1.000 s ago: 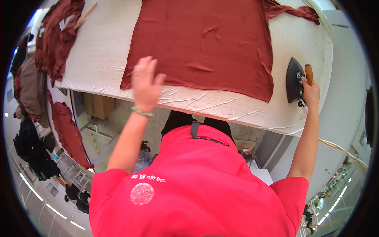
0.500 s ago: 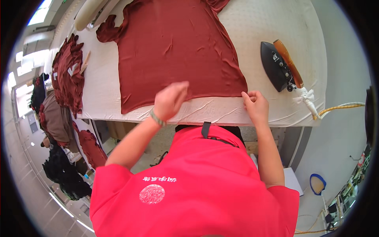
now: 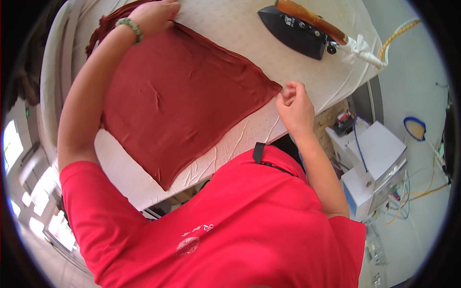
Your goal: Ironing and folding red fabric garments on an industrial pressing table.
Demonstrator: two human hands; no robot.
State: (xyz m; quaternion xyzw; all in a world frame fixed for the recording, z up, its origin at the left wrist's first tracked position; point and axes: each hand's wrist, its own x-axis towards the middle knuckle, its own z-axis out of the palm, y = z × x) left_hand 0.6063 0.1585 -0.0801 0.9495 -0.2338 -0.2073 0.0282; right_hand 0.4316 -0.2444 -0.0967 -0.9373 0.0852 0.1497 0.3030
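Observation:
A dark red knit shirt [image 3: 177, 91] lies spread on a white-covered ironing table [image 3: 110, 153], with small wrinkles across its middle. My left hand [image 3: 152, 18], a green beaded band at its wrist, reaches across to the shirt's far side seam, fingers closed at the cloth there. The top edge of the view cuts close to those fingers. With thumb and fingertips my right hand [image 3: 296, 108] pinches the right corner of the hem. The shirt's upper part and sleeve are bunched beyond my left forearm, partly hidden.
A black iron [image 3: 297, 33] with a wooden handle rests on the table at the far right, its white-wrapped hose [image 3: 367, 55] trailing off rightward. Below the table's right end stands a white boxy machine [image 3: 374, 149] with cables. A blue-rimmed paddle-shaped thing [image 3: 414, 128] is further right.
My left hand has swung from above the hem up to the shirt's far side seam. My right hand stays at the hem corner. The whole view has turned, so the table appears tilted.

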